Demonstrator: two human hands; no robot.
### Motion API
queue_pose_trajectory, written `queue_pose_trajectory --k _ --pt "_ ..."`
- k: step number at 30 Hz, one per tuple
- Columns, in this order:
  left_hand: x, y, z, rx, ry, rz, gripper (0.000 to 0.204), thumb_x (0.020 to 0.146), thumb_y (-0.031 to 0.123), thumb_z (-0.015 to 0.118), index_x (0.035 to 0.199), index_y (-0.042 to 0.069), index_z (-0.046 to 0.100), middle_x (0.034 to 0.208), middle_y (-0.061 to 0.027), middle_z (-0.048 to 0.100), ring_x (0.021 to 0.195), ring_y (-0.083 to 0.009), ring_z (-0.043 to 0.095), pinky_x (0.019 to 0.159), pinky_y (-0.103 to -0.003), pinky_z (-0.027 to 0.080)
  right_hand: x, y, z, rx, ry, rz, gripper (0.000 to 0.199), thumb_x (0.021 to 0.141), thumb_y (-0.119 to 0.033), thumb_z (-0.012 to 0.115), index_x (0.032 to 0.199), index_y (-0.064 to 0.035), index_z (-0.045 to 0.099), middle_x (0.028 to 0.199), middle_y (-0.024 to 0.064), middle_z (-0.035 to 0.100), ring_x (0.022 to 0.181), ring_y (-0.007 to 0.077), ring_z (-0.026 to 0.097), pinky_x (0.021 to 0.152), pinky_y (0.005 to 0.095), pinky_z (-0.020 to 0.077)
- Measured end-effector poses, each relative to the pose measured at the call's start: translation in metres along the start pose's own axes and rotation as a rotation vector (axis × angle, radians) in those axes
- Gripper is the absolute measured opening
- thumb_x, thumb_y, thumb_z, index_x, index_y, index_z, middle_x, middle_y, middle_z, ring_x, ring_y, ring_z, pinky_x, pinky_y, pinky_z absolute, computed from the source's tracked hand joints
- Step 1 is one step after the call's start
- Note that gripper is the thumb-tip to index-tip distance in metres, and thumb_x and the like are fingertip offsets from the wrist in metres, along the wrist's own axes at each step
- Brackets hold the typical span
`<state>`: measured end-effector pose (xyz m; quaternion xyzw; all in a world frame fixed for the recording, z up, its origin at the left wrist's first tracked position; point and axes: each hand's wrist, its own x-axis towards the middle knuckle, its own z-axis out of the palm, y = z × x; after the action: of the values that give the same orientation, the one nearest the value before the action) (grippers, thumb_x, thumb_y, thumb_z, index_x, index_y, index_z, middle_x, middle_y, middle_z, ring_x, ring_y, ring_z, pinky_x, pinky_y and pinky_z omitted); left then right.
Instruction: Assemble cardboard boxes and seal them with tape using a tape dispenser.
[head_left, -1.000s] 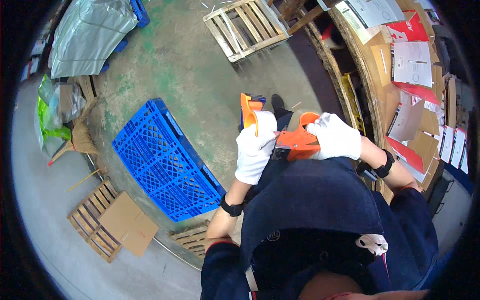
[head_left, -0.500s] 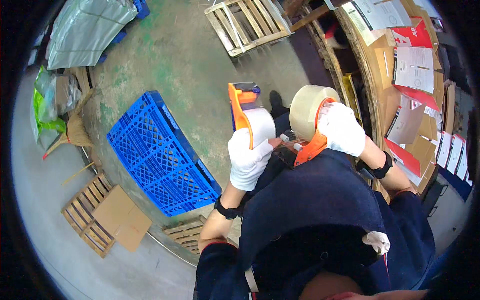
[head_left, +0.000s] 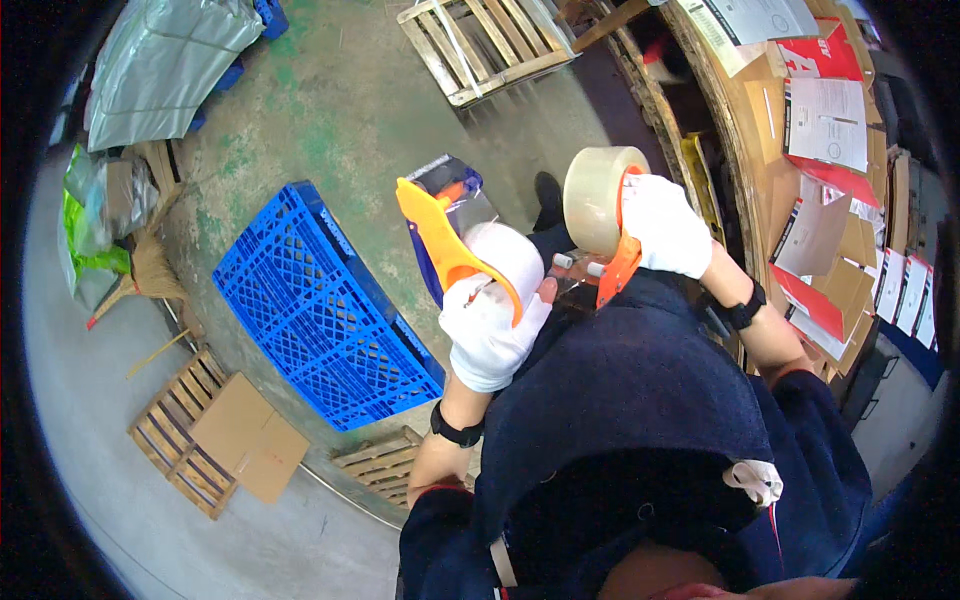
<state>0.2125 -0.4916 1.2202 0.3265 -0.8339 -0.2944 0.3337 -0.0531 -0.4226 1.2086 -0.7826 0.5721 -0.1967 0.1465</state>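
My left hand (head_left: pixel 488 340), in a white glove with a bare thumb tip, is closed around an orange and dark-blue tape dispenser (head_left: pixel 430 222). A whitish roll (head_left: pixel 508 255) sits in that dispenser. The gloved right hand (head_left: pixel 667 225) grips a second, orange tape dispenser (head_left: pixel 621 268), which carries a thick roll of clear tape (head_left: pixel 594 202). Small white rollers (head_left: pixel 562 261) on this second dispenser point toward my left thumb. Both dispensers are held up in front of my body, close together. My left palm and the right fingertips are partly hidden.
A blue plastic pallet (head_left: pixel 325 310) lies on the floor at left. A wooden pallet (head_left: pixel 485 45) is ahead. To the right, a wood-edged bench (head_left: pixel 735 130) holds cardboard and printed sheets. A broom (head_left: pixel 155 270) and flat cardboard (head_left: pixel 248 437) are far left.
My left dispenser has tilted, its front end swinging left. The right hand and its dispenser have shifted slightly left and away from my body. Both hands keep their hold.
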Motion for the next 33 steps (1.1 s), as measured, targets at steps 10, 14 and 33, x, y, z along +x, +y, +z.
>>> queue_pose_trajectory --k 10,14,33 --pt "0.025 0.021 0.008 -0.005 -0.196 -0.010 0.015 0.069 0.015 0.076 0.075 0.011 0.063 0.069 -0.0037 0.062 0.056 -0.0229 0.056 0.058 -0.032 0.046 0.002 0.031 0.033 0.046 -0.037 0.118 0.026 0.063 -0.026 0.063 0.077 -0.0039 0.062 0.083 0.0177 0.062 0.082 0.0377 0.059 0.076 0.0445 0.0486" --pt "0.024 0.004 0.015 0.287 0.001 0.286 0.014 0.070 0.015 0.076 0.071 0.013 0.063 0.069 -0.0035 0.059 0.061 -0.0215 0.055 0.062 -0.035 0.043 0.003 0.040 0.031 -0.095 -0.060 0.161 0.022 0.061 -0.024 0.063 0.072 -0.0053 0.061 0.076 0.0164 0.060 0.075 0.0374 0.058 0.070 0.0430 0.0491" --pt "0.005 -0.052 0.061 0.486 -0.589 -0.105 0.053 0.071 0.013 0.068 0.123 0.017 0.056 0.071 -0.0069 0.054 0.059 -0.0268 0.051 0.060 -0.038 0.039 -0.014 0.079 0.091 -0.112 -0.086 0.269 0.010 0.062 -0.016 0.062 0.067 -0.0075 0.060 0.072 0.0161 0.059 0.076 0.0340 0.059 0.068 0.0420 0.0490"
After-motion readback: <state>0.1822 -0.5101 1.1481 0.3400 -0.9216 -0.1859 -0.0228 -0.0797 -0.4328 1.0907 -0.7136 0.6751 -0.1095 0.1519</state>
